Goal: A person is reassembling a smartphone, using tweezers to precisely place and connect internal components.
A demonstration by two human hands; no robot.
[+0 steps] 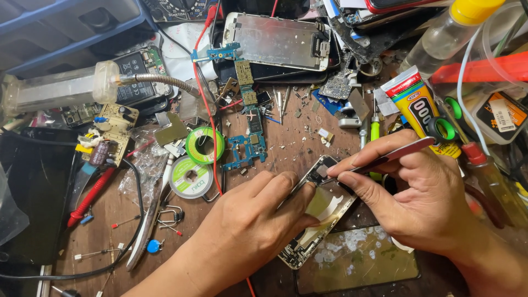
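An opened phone frame (329, 204) lies tilted on the wooden bench, its bare metal inside facing up. My left hand (250, 225) presses down on its left edge, thumb and fingers over the frame. My right hand (421, 192) pinches a pair of tweezers (396, 154), whose tips reach into the top corner of the frame. A detached glass screen panel (360, 261) lies just below the frame.
A blue circuit board (248, 144) and two solder spools (204, 146) (191, 177) lie left of the frame. A glue tube (419, 107), another phone chassis (280, 41), a red probe (91, 195) and loose screws crowd the bench.
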